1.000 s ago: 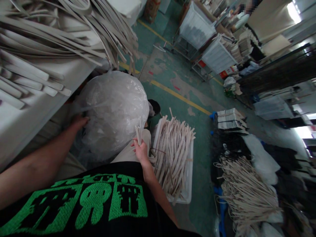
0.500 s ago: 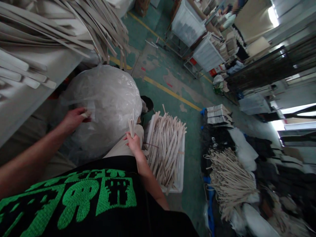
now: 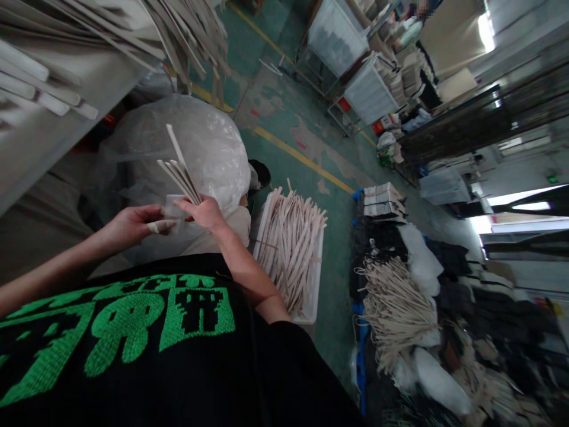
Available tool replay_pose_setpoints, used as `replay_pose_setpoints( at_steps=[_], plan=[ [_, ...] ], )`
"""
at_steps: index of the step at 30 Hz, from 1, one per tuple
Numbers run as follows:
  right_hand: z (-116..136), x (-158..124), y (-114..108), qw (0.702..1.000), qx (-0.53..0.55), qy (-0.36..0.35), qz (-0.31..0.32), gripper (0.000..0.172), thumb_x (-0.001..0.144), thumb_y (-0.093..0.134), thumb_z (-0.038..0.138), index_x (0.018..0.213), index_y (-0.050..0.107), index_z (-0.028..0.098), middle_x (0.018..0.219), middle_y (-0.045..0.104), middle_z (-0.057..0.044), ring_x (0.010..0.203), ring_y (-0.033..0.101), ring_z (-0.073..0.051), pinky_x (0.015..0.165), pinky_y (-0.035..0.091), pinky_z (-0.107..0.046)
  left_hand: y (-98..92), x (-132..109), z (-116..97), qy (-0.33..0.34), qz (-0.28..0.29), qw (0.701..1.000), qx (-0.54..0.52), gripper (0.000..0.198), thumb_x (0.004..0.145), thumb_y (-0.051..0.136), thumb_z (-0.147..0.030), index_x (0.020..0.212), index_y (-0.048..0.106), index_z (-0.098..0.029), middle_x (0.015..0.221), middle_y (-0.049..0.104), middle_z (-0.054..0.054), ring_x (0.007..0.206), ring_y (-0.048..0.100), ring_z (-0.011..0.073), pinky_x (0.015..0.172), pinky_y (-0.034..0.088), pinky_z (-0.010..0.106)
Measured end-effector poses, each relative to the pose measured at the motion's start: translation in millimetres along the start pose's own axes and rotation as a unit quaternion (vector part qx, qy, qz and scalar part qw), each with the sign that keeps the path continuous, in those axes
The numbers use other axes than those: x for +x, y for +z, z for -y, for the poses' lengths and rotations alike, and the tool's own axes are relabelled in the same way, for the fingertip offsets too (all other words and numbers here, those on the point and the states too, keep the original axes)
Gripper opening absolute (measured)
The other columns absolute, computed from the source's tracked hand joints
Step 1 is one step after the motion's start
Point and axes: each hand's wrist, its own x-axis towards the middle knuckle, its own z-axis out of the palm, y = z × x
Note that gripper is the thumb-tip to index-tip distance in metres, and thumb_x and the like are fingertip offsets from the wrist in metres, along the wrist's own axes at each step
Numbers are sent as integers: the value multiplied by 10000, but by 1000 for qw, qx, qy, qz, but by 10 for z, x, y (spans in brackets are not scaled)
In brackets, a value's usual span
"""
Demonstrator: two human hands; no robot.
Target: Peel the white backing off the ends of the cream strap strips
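Note:
My left hand (image 3: 133, 226) pinches a small clear plastic piece (image 3: 174, 206), perhaps a little bag; a pale wrap covers one of its fingers. Right against it, my right hand (image 3: 207, 213) is closed around several narrow beige fabric strips (image 3: 180, 175), their ends pointing up and away from me. My right fingertips touch or overlap the plastic; which one I cannot tell. Both hands are above my lap, in front of a large, bulging clear plastic bag (image 3: 213, 139).
To my right stands a white crate (image 3: 316, 290) full of beige strips (image 3: 288, 249). More strips (image 3: 186, 35) hang over the table (image 3: 118, 89) at upper left. Farther right, a strip pile (image 3: 400, 314) lies among dark bundles. Wheeled white bins (image 3: 338, 38) stand behind, near another person (image 3: 409, 32).
My right hand has moved left with the strips, from beside my knee to my left hand. The strips now lean left. My left hand has come slightly right, still with the plastic piece.

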Motion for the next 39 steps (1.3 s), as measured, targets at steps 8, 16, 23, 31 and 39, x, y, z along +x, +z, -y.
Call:
replay_pose_setpoints(
  at_steps=[8,16,23,31,39],
  plan=[
    [432,137,-91,998,-30,-55,-27,181,876,721,310,962,725,152,847,695,9,788,672,-119,620,589,-186,46,-128,-85,-96,11,993,-66,135,703,756,-95,594,740,-171,562,665,27,554,553,122,563,459,158],
    [479,313,55,993,-65,-103,-3,227,946,650,359,1003,709,147,806,682,15,806,674,-103,718,587,-198,68,-130,-122,-135,37,981,-134,198,627,785,30,684,780,-159,662,745,48,581,623,131,578,510,171],
    [463,539,108,990,-94,-95,-43,283,933,669,313,1084,687,74,778,658,16,738,635,-86,704,543,-183,141,-113,-134,-192,17,962,-193,224,671,697,79,714,773,-127,650,741,68,530,631,145,537,534,210],
    [427,610,130,991,-81,-91,-53,267,930,676,323,1068,684,95,772,655,15,699,619,-94,652,534,-175,112,-87,-34,-215,91,965,-117,136,740,739,-15,644,772,-106,615,736,112,489,625,115,511,526,152],
    [248,219,14,997,27,3,72,270,993,573,439,1029,590,172,798,658,18,530,488,-60,499,520,-167,-63,113,32,-194,-96,930,-297,143,768,708,-88,633,713,-133,615,690,59,547,630,129,518,567,181]
  ],
)
